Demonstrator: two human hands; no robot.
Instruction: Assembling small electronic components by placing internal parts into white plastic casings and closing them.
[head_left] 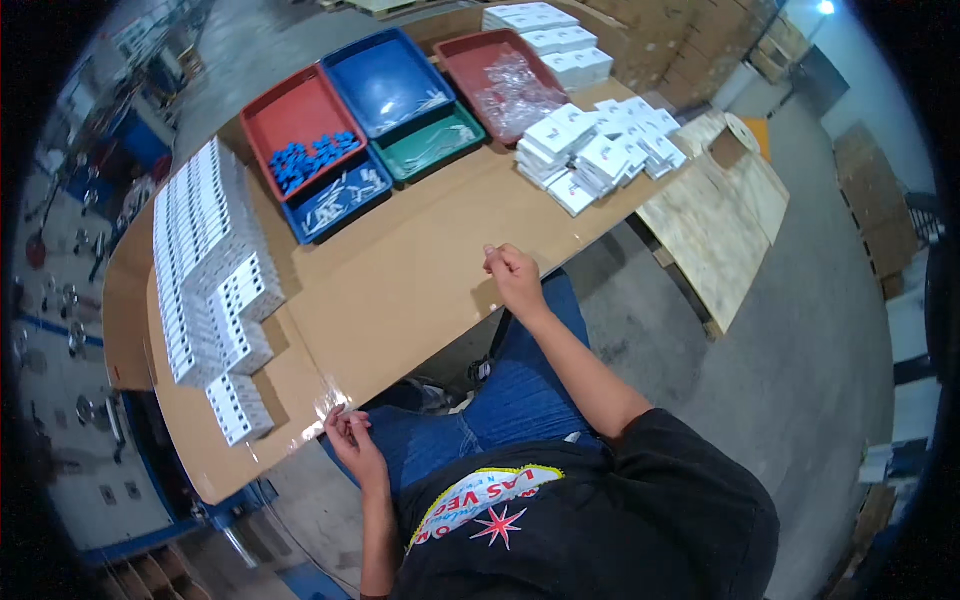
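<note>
At the table's front edge my left hand (352,442) rests with its fingers loosely bent and apart, holding nothing that I can see. My right hand (512,272) hovers over the cardboard-covered tabletop (390,285) with its fingers curled together; whatever may be inside them is hidden. Stacked white blocks with dark holes (205,240) stand in long rows at the left, and a shorter stack (238,408) is nearest my left hand. Beyond my right hand lies a loose pile of flat white packets (600,145).
Along the back stand a red tray (275,120) with blue parts (305,160), a large blue tray (380,75), a green tray (425,150), a small blue tray with pale pieces (335,200), and a reddish tray (455,60) with clear bags (515,90). A wooden board (715,230) is at right.
</note>
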